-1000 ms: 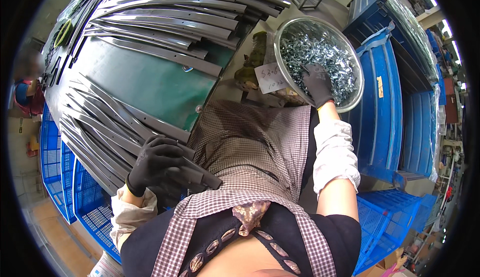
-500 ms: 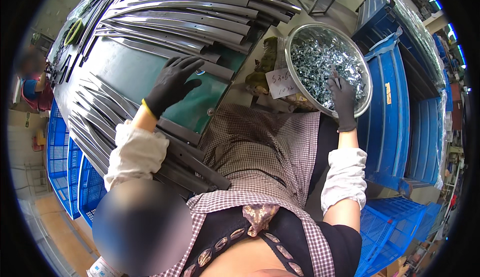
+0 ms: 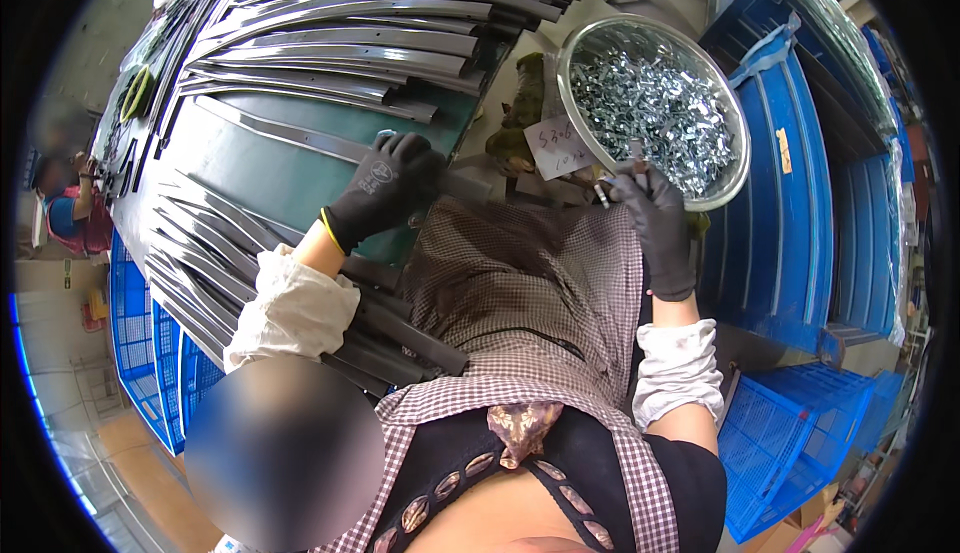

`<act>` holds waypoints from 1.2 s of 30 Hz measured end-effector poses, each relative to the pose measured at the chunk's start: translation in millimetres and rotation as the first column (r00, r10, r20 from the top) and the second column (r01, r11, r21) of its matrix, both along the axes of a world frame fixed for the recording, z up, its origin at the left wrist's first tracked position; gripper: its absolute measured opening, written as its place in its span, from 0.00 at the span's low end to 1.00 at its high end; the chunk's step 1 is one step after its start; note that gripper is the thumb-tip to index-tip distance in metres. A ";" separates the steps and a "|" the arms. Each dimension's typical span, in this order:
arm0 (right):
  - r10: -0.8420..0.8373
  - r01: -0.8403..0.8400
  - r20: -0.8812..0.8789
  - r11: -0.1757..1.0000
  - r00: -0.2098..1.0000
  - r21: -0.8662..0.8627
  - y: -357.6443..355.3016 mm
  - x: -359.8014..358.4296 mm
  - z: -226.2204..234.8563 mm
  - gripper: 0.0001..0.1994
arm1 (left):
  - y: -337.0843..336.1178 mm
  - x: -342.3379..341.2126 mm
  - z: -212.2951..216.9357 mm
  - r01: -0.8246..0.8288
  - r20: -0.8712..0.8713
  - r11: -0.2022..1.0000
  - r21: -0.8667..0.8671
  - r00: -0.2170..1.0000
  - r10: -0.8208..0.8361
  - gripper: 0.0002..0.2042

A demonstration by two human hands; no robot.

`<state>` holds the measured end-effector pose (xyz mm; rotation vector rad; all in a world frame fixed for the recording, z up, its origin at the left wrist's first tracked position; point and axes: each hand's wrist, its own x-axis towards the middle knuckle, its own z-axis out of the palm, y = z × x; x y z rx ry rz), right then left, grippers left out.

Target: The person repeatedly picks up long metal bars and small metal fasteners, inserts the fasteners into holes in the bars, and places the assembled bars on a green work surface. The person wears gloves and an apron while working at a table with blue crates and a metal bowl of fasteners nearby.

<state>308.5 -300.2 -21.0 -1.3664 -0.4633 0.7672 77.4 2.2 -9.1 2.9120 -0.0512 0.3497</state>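
My left hand [image 3: 392, 185], in a black glove, is closed around the near end of a long dark strip [image 3: 290, 135] that lies on the green tabletop. The strip's end sticks out blurred past my fingers toward my lap. My gloved right hand [image 3: 662, 233] is beside the near rim of a large round metal bowl [image 3: 742, 158], its fingers pinched on a small shiny metal clip [image 3: 602, 194]. Another narrow piece shows at the fingertips, too small to make out. Many similar silvery clips [image 3: 650, 103] fill the bowl.
Dark curved strips [image 3: 350, 41] lie side by side across the far table; another bundle [image 3: 215, 243] lies nearer. A handwritten paper [image 3: 558, 146] leans by the bowl. Blue metal bins [image 3: 770, 193] stand right, blue plastic crates [image 3: 790, 443] lower right. Another person [image 3: 75, 208] is at far left.
My left hand has closed on the strip and moved right and nearer. My right hand has come out of the clips to the bowl's near side, holding a clip.
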 end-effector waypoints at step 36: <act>0.466 -0.457 0.015 0.874 0.885 -0.166 12.4 -87.7 -27.6 0.20 | -78.5 -2.7 22.3 0.238 0.019 0.948 -0.209 0.971 -0.240 0.24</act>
